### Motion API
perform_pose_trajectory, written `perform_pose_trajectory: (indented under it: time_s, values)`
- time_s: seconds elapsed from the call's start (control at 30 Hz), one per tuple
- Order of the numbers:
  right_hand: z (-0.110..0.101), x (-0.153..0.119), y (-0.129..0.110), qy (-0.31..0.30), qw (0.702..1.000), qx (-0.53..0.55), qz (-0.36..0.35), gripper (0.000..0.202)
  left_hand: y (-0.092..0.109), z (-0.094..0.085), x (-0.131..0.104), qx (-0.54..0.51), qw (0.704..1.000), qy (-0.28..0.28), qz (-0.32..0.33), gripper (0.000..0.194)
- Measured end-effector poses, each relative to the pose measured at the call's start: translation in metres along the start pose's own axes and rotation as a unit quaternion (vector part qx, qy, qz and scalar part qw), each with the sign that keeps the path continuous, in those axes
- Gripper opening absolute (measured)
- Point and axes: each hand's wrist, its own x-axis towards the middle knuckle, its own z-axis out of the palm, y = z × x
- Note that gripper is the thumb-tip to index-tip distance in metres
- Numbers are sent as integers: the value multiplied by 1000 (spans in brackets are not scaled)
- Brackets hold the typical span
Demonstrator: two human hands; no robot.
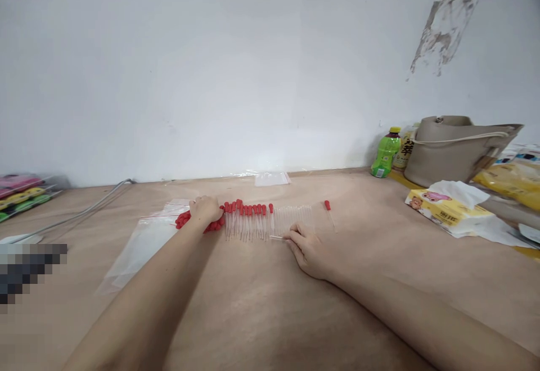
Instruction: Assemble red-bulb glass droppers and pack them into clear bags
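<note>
My left hand [205,209] reaches into a pile of red rubber dropper bulbs [182,220], its fingers curled down. What lies between its fingertips is hidden. In my right hand [310,254] a clear glass dropper tube [276,238] is pinched, its free end pointing left. Between the hands runs a row of droppers with red bulbs [247,222], lying side by side with their tips toward me. Bare clear tubes [299,216] continue the row to the right, just beyond my right hand. One capped dropper [328,208] lies apart on the right.
Clear plastic bags [147,241] lie left of the pile, and a small bag [272,179] lies by the wall. At right stand a green bottle [385,154], a beige bucket-shaped bag [451,157] and a tissue pack [447,208]. A grey cable [93,205] crosses the left side.
</note>
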Motion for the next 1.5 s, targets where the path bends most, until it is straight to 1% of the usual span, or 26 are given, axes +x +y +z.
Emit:
perform_pose_trajectory:
  time_s: [0.07,0.13,0.27,0.33,0.4,0.43,0.5,0.53,0.57,0.6,0.63,0.7,0.77,0.83,0.87,0.93,1.0,1.07,1.13,1.2,1.3,1.37,1.43,1.5]
  values:
    - [-1,0,-1,1,1000,0,-1,20,0,-1,-1,-2,1000,0,-7,26]
    - [-1,0,-1,1,1000,2,-1,20,-2,-7,-1,-4,1000,2,-22,29]
    - [-2,1,-2,2,1000,7,-3,19,-12,-29,-7,-12,999,9,-34,30]
    - [-2,1,-2,8,1000,7,-5,19,-13,-40,-20,-19,999,17,-21,30]
    - [-3,2,-2,14,1000,2,1,19,-8,-42,-42,-42,998,35,18,30]
    - [-3,2,-2,18,1000,-1,7,19,-4,-38,-57,-64,995,52,52,28]
    - [-4,2,-1,28,999,-9,26,18,6,-24,-90,-166,959,144,181,24]
    - [-4,2,0,35,999,-11,37,17,12,-14,-107,-193,941,156,232,23]
    - [-4,1,1,41,998,-11,47,16,17,-4,-122,-216,926,162,263,22]
    - [-4,1,3,45,997,-9,55,15,21,5,-135,-235,915,154,289,22]
    - [-4,1,4,46,997,-7,61,14,24,14,-145,-253,910,130,303,21]
    - [-4,1,6,45,997,-4,65,14,28,24,-156,-281,904,109,304,17]
    - [-4,1,7,41,997,-5,63,15,30,25,-157,-300,898,108,302,11]
    - [-4,1,8,40,997,-8,59,15,33,21,-153,-311,888,102,322,19]
    - [-3,1,8,42,997,-9,58,15,35,19,-150,-314,882,89,341,22]
    - [-3,1,7,45,997,-8,55,17,40,16,-144,-318,868,54,378,16]
    - [-3,2,7,45,998,-2,54,21,44,16,-140,-329,858,36,392,8]
    - [-3,2,6,43,998,4,51,23,48,19,-138,-356,854,44,377,10]
    - [-3,2,6,43,998,10,48,23,51,23,-136,-407,847,63,337,12]
    - [-3,2,6,44,998,17,41,21,53,28,-135,-489,822,59,286,13]
    - [-4,2,7,45,998,17,34,19,54,34,-133,-615,756,0,223,16]
    - [-4,1,8,45,999,8,28,19,55,36,-133,-662,720,-38,206,19]
    - [-5,1,6,46,999,0,16,18,55,36,-132,-686,697,-56,201,21]
    - [-7,0,2,47,999,-2,1,18,55,36,-132,-702,683,-59,194,23]
